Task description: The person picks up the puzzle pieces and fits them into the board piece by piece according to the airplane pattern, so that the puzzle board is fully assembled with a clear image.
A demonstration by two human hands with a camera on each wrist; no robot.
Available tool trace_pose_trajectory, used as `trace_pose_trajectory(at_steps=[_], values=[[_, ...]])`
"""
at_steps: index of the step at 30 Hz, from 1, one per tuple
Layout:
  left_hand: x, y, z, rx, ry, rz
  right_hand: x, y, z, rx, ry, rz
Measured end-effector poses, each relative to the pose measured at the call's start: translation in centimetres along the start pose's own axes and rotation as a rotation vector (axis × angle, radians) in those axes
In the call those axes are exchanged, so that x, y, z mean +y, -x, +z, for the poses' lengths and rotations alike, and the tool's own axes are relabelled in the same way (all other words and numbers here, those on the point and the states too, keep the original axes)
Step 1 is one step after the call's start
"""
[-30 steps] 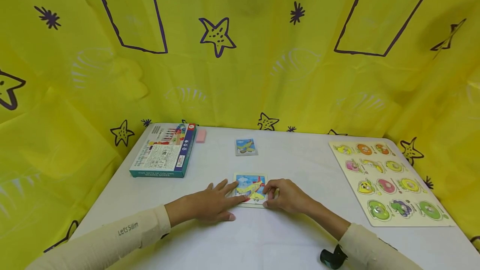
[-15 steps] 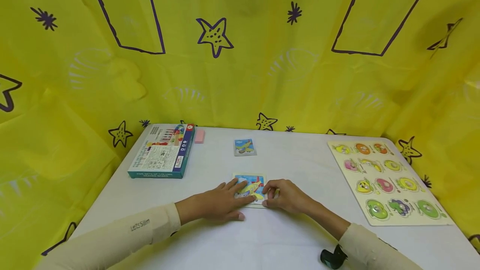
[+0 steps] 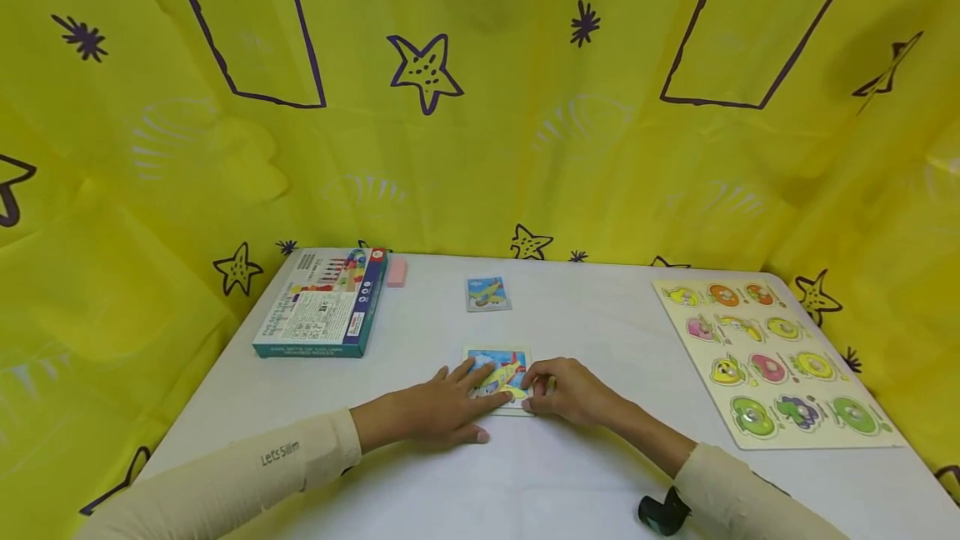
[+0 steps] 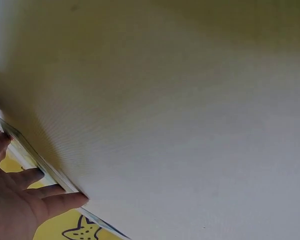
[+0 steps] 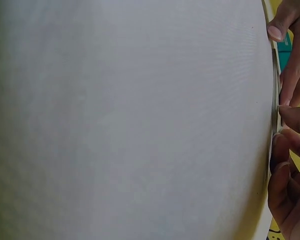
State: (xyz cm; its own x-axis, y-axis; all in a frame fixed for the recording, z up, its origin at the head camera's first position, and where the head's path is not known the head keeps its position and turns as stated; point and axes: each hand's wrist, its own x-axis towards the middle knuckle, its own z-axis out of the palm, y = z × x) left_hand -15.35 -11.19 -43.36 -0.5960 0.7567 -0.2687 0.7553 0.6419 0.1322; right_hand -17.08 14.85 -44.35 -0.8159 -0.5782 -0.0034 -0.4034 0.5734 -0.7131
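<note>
A small airplane jigsaw puzzle (image 3: 498,359) in a pale frame lies flat on the white table, mid-front in the head view. My left hand (image 3: 446,411) rests on its left part with fingers straight and spread, hiding some of the picture. In the left wrist view, the fingers (image 4: 65,201) lie across the thin board. At the puzzle's right edge, my right hand (image 3: 573,390) has its fingers curled, pinching the border between thumb and fingertips. The right wrist view shows the right thumb (image 5: 294,119) against the board's thin side (image 5: 275,95).
A smaller airplane picture (image 3: 487,294) lies behind the puzzle. To the left are a flat teal box (image 3: 318,302) and a pink block (image 3: 397,273). A wooden fruit puzzle board (image 3: 772,365) lies at right. Something black (image 3: 663,513) sits by the right sleeve. A yellow curtain (image 3: 495,157) hangs behind.
My left hand has slid right, its fingertips now farther over the puzzle picture. The right hand keeps its place at the edge. The head view has shifted slightly.
</note>
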Motion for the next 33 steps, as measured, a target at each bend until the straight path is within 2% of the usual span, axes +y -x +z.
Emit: trace_pose_trajectory(at_steps=[6, 15, 25, 29, 33], values=[[0.0, 0.2, 0.4, 0.006, 0.000, -0.001, -0.2, -0.1, 0.2, -0.007, 0.010, 0.010], [0.0, 0.1, 0.1, 0.002, -0.010, 0.009, -0.4, 0.1, 0.2, 0.003, 0.041, 0.033], [0.0, 0.0, 0.0, 0.003, -0.007, 0.015, -0.2, 0.1, 0.1, 0.010, 0.057, 0.006], [-0.1, 0.1, 0.2, 0.025, -0.008, 0.014, -0.3, 0.4, 0.0, 0.010, 0.075, -0.002], [-0.6, 0.4, 0.2, 0.077, -0.021, 0.002, -0.1, 1.0, -0.7, 0.026, 0.109, -0.005]])
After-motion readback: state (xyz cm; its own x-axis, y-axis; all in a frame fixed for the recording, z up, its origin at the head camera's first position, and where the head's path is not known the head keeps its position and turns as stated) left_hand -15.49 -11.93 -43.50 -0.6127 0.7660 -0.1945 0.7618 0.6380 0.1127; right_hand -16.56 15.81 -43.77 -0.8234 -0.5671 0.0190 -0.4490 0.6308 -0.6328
